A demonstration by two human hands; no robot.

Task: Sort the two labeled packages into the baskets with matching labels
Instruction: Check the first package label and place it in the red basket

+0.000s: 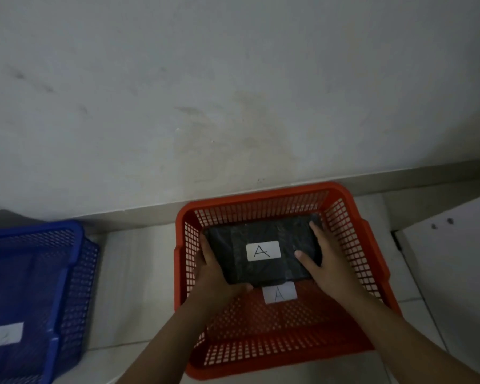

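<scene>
A black wrapped package [263, 239] with a white label reading A lies flat inside the red basket [263, 191], toward its far side. My left hand [215, 273] grips the package's left and near edge. My right hand [326, 261] holds its right edge, fingers on top. On the red basket's floor, just in front of the package, is a white label [280, 293] marked A. A blue basket [67, 273] sits at the left with a white label [4, 334] whose letter I cannot read. No second package is in view.
Both baskets rest on a pale tiled floor [133, 273] against a grey wall [233, 92]. A white panel or cabinet [455, 273] stands at the right, close to the red basket's right rim.
</scene>
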